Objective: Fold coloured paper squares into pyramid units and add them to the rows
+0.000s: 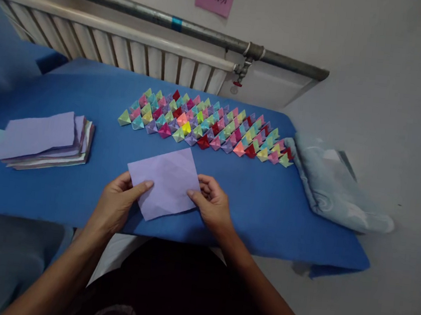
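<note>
In the head view, a lilac paper sheet (167, 188) is held by both hands over the blue-covered table (255, 197). The step in hand seems to be the handling of this one sheet, which is opened flat and not folded. Whether the faint marks on it are creases cannot be told. For the next move, a steady and light grip at both sides seems to be called for, so that the paper is not bent by accident.

Beyond the sheet, small folded paper pieces (203, 142) of many colours are arranged in close rows. Well to the left of the sheet, a paper stack (40, 134) is placed; to its right, apart from it, a folded cloth (324, 184) is laid.

The left edge of the sheet is gripped by the left hand (115, 200), with the thumb laid on top and the fingers curled behind. The right edge is pinched in a similar way by the right hand (215, 205), with the thumb tip near the border. The forearms are brought in from both sides, below the sheet in the view. Whether the table is touched by the sheet cannot be told.
</note>
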`<state>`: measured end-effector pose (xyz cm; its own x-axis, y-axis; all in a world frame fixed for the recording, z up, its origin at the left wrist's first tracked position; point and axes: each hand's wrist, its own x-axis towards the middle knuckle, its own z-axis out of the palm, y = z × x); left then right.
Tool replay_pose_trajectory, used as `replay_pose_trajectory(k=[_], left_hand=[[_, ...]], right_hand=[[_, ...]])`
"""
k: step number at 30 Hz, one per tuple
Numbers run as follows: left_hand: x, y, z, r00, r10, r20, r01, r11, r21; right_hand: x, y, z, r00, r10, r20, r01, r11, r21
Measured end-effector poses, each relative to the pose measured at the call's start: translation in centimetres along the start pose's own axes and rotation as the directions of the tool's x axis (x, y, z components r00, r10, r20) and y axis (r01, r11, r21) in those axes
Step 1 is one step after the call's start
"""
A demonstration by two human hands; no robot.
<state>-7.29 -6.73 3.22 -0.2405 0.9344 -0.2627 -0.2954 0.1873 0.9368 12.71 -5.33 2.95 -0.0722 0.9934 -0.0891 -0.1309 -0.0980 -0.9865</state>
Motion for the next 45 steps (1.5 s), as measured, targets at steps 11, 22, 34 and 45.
replay_pose_trajectory(k=[11, 22, 34, 45], left_hand=[[-0.6, -0.6, 1.7, 0.993, 0.113, -0.018, -0.108, 0.977, 0.184], [-0.4, -0.7, 2.6, 0.993, -0.026, 0.118, 0.014, 0.994, 0.105], [-0.8, -1.2, 6.5, 0.991, -0.028, 0.132, 0.014, 0.994, 0.108], [1.3, -3.2, 10.1, 0.967, -0.057, 0.247, -0.031, 0.941, 0.337]], right_hand=[[-1.3, 0.7, 0.7, 0.981, -0.187, 0.055, 0.193, 0.885, -0.424], [-0.3, 1.2, -0.4, 0.984, 0.162, 0.07, -0.171, 0.972, 0.158], [-1.7, 0.0, -4.5, 0.963, 0.251, 0.093, -0.259, 0.962, 0.084], [-4.2, -1.0, -10.0, 0.976, 0.218, -0.008, -0.214, 0.947, -0.238]])
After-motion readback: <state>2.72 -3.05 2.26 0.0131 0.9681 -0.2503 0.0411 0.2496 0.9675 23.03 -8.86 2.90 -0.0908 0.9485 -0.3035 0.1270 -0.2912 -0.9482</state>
